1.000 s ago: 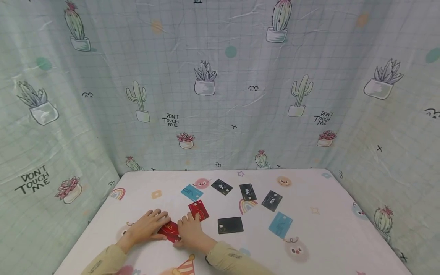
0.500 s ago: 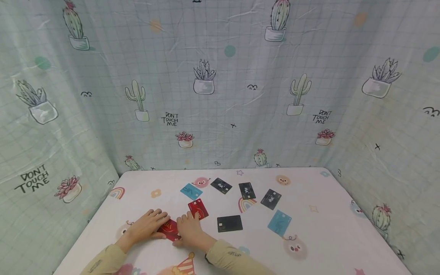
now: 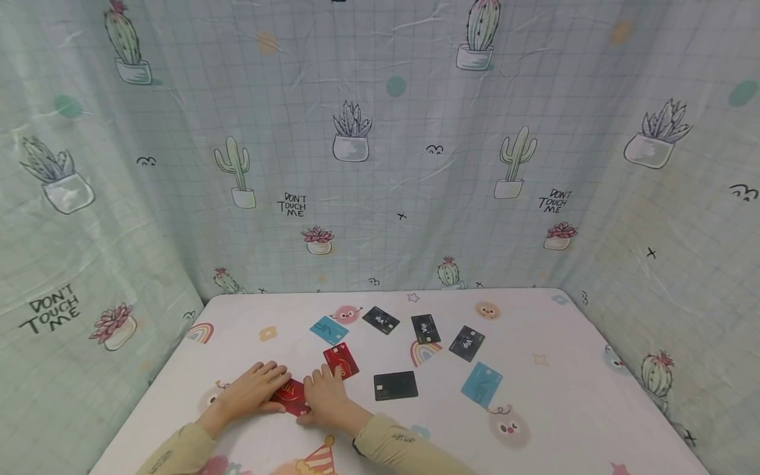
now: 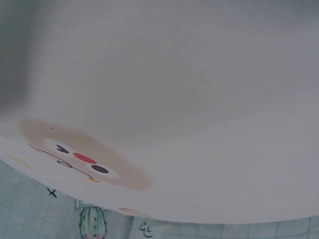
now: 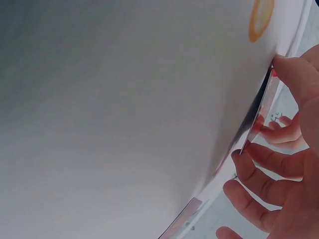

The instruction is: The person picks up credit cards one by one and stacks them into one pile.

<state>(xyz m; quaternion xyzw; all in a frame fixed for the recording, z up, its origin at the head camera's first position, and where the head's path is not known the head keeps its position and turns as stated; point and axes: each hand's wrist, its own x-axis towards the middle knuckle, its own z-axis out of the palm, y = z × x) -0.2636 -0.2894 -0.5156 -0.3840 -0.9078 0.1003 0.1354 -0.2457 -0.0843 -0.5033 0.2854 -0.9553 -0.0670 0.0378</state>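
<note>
A red VIP card [image 3: 288, 392] is held between the two hands near the table's front left. My left hand [image 3: 254, 388] grips its left end, fingers along the far side and thumb at the near side. At the other end, my right hand [image 3: 326, 396] pinches the card by its edges; in the right wrist view the card [image 5: 260, 112] is edge-on, slightly tilted. Whether it is one card or several stacked, I cannot tell. A second red card [image 3: 341, 359] lies just beyond the right fingertips. No hand shows in the left wrist view.
Blue cards [image 3: 329, 330] lie at the back and the right, like this one [image 3: 481, 384]. Several black cards [image 3: 396, 386] are spread over the middle, one of them [image 3: 467, 343] farther right. The white printed table [image 3: 570, 422] meets a cactus-print curtain [image 3: 386, 251] behind.
The red card between the hands appears a little flatter and more even than a second ago. Both hands keep nearly the same place; the whole view shifts slightly.
</note>
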